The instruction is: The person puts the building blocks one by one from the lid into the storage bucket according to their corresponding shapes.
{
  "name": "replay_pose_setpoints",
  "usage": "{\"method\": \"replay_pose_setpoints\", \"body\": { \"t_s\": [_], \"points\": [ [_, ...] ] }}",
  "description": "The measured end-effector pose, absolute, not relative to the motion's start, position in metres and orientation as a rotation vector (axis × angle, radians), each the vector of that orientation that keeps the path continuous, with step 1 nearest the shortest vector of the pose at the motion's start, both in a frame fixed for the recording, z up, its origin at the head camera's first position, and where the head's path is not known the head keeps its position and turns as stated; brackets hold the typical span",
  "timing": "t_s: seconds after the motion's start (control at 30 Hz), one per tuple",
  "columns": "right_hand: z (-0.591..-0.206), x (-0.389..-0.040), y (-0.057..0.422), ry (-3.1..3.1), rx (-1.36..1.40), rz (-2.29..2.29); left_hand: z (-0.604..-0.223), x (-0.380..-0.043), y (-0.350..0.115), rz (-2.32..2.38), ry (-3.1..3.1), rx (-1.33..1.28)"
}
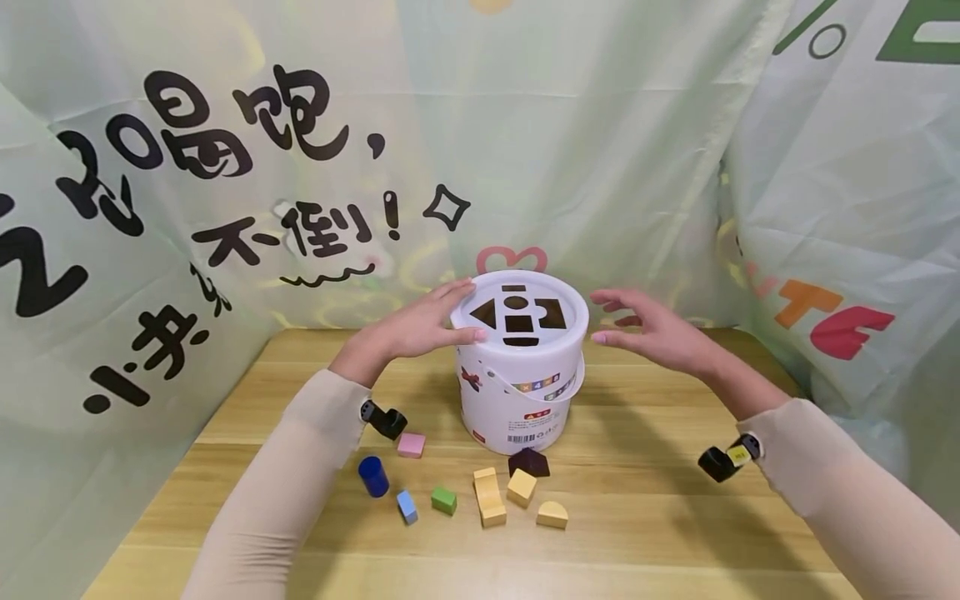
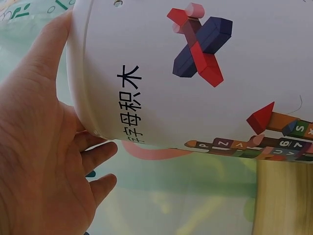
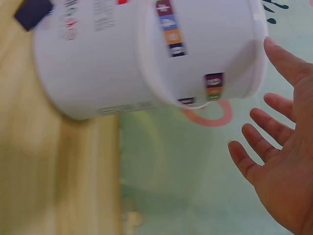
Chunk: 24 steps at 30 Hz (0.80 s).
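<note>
A white bucket (image 1: 517, 400) with a shape-sorter lid (image 1: 487, 335) stands upright on the wooden table. Triangular, round, square and other cutouts show dark in the lid. My left hand (image 1: 431, 321) is at the lid's left edge, thumb and fingers spread along the rim. In the left wrist view the thumb lies against the rim and the other fingers extend past the edge, partly behind it. To the right, my right hand (image 1: 652, 333) hovers beside the lid with fingers parted, holding nothing. Its thumb (image 3: 286, 58) comes close to the rim in the right wrist view.
Before the bucket lie a dark blue cylinder (image 1: 373, 477), pink block (image 1: 411, 445), light blue block (image 1: 407, 507), green block (image 1: 444, 500), several pale yellow blocks (image 1: 489, 497) and a dark purple block (image 1: 529, 462). A printed curtain (image 1: 600, 167) hangs behind the table (image 1: 637, 525).
</note>
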State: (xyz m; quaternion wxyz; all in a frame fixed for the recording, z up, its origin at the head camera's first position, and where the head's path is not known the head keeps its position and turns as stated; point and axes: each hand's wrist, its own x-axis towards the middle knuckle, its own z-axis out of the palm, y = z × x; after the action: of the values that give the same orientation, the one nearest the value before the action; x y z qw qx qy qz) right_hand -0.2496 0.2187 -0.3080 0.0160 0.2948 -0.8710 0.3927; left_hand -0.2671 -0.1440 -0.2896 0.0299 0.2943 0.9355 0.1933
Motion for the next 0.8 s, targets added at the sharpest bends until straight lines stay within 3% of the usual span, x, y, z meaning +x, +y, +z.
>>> {"method": "replay_pose_setpoints", "body": {
  "t_s": [0.8],
  "points": [
    [-0.397,-0.197,0.226,-2.787,0.983,1.206,-0.29,-0.267,-0.144,0.595,2.884,0.912]
  ]
}}
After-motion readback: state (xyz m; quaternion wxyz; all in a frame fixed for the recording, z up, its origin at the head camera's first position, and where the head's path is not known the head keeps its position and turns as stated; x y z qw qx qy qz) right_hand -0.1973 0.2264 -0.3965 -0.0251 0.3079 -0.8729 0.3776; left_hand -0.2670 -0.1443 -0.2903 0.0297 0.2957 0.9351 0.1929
